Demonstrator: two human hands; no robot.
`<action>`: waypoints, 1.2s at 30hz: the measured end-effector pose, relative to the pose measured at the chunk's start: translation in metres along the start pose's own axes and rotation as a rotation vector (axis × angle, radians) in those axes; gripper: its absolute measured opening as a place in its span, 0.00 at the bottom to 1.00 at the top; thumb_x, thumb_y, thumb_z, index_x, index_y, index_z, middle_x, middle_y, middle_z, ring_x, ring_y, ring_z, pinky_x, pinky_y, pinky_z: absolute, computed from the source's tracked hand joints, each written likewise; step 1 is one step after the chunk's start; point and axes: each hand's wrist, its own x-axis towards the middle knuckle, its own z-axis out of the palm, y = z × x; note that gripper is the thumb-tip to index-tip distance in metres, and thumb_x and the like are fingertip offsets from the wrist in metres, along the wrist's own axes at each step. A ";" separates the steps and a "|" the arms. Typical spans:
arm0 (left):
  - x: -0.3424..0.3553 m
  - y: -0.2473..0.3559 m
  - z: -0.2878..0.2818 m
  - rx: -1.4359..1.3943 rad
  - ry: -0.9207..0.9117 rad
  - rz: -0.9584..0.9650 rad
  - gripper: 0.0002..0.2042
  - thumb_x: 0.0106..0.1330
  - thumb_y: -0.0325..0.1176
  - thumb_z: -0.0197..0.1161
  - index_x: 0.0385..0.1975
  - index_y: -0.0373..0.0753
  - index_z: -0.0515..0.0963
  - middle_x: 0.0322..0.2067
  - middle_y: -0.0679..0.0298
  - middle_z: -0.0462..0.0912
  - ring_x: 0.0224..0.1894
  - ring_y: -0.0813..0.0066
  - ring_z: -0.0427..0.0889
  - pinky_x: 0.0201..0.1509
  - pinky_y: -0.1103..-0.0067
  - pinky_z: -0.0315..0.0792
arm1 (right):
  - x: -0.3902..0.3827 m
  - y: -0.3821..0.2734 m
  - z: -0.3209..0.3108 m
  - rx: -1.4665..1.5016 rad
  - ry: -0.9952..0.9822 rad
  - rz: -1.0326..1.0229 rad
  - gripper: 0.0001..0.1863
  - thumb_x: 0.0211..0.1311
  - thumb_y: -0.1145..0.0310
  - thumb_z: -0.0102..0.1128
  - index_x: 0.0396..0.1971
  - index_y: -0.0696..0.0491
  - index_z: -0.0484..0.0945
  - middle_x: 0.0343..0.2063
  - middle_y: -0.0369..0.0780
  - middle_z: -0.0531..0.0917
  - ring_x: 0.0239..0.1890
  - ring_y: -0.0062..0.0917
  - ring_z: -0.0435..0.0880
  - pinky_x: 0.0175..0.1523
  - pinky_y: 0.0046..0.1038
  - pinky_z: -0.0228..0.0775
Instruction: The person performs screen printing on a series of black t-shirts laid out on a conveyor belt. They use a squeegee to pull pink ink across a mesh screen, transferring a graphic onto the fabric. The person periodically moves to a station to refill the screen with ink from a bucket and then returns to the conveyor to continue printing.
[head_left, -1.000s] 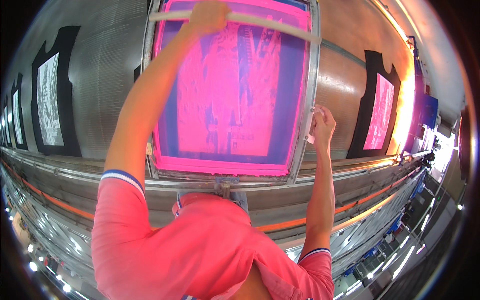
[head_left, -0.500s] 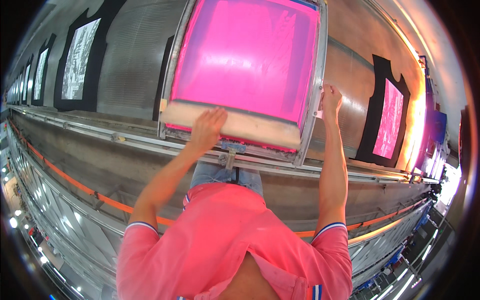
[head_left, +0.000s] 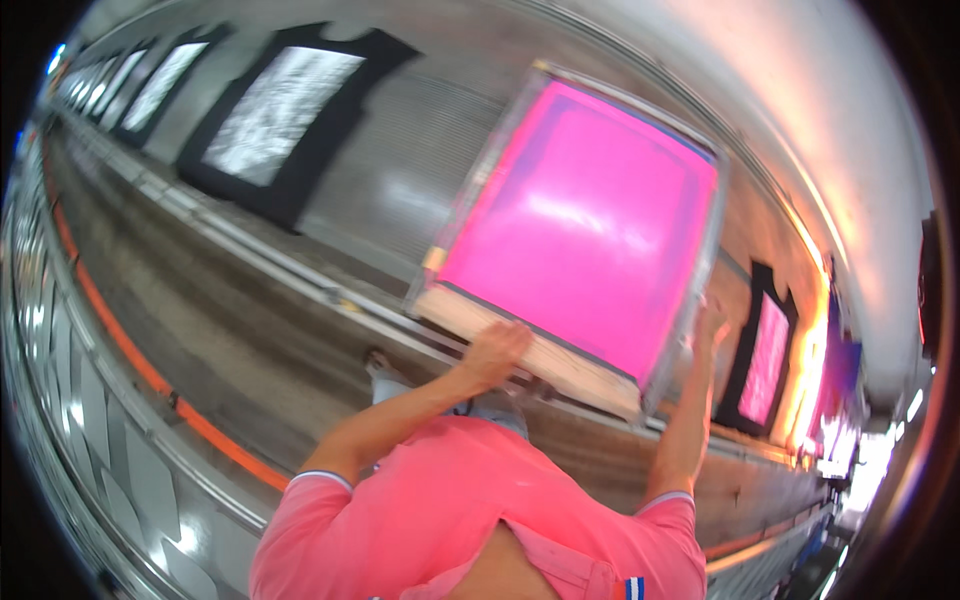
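Note:
A screen-printing frame [head_left: 712, 240] with a metal border lies in front of me, its mesh [head_left: 600, 215] coated in bright pink ink. Across the near end of the mesh rests a long wooden squeegee [head_left: 585, 378] with a dark blade along its far side. My left hand [head_left: 497, 352] is closed over the middle of the squeegee's wood. On the right side of the frame, my right hand [head_left: 711, 325] is closed at the frame's edge, its fingers blurred. What lies beneath the frame is hidden.
Black shirts with white prints [head_left: 285, 115] lie in a row along the grey table [head_left: 390, 150] to the left. Right of the frame lies a black shirt with a pink print [head_left: 768, 350], near a glowing orange light [head_left: 808, 370]. A metal rail [head_left: 270, 262] edges the table; an orange bar [head_left: 130, 345] runs behind me.
The view has turned, so the frame appears slanted and farther right. The squeegee sits closer to the frame's near edge. Both hands keep to the same places on squeegee and frame.

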 end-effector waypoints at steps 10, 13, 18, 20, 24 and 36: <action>-0.056 -0.195 -0.165 -0.100 0.014 0.033 0.18 0.49 0.22 0.58 0.43 0.34 0.81 0.43 0.51 0.84 0.46 0.52 0.83 0.52 0.62 0.75 | -0.018 -0.255 0.029 0.496 0.067 0.117 0.15 0.64 0.62 0.57 0.39 0.58 0.84 0.32 0.43 0.85 0.35 0.32 0.83 0.42 0.34 0.75; -0.074 -0.253 -0.228 -0.074 0.013 -0.045 0.21 0.44 0.17 0.57 0.42 0.35 0.82 0.44 0.50 0.85 0.48 0.52 0.83 0.53 0.61 0.76 | -0.017 -0.360 0.076 0.445 0.050 0.111 0.15 0.64 0.62 0.54 0.38 0.57 0.84 0.31 0.46 0.85 0.35 0.40 0.84 0.40 0.40 0.75; -0.114 -0.384 -0.296 0.072 -0.014 -0.035 0.20 0.42 0.15 0.58 0.39 0.34 0.82 0.42 0.51 0.84 0.46 0.48 0.81 0.50 0.61 0.75 | -0.048 -0.540 0.125 0.706 0.002 0.253 0.16 0.64 0.58 0.53 0.38 0.53 0.85 0.35 0.51 0.86 0.41 0.47 0.86 0.48 0.43 0.77; -0.117 -0.430 -0.321 0.122 -0.027 -0.047 0.21 0.41 0.13 0.57 0.39 0.33 0.81 0.42 0.51 0.84 0.46 0.48 0.82 0.50 0.61 0.74 | -0.062 -0.600 0.162 0.725 -0.022 0.323 0.17 0.64 0.59 0.53 0.39 0.53 0.85 0.35 0.51 0.86 0.42 0.48 0.85 0.47 0.42 0.76; -0.153 -0.525 -0.387 0.145 -0.126 -0.079 0.22 0.40 0.12 0.57 0.39 0.34 0.81 0.42 0.51 0.84 0.45 0.49 0.82 0.49 0.61 0.74 | -0.100 -0.717 0.192 0.861 -0.041 0.434 0.14 0.63 0.63 0.55 0.38 0.57 0.84 0.31 0.51 0.85 0.37 0.45 0.86 0.42 0.38 0.75; -0.188 -0.631 -0.463 0.085 -0.223 -0.079 0.19 0.41 0.13 0.56 0.36 0.33 0.80 0.36 0.50 0.84 0.39 0.47 0.81 0.42 0.60 0.73 | -0.143 -0.836 0.221 0.816 -0.073 0.523 0.14 0.63 0.64 0.57 0.38 0.59 0.83 0.26 0.50 0.84 0.30 0.37 0.85 0.37 0.34 0.73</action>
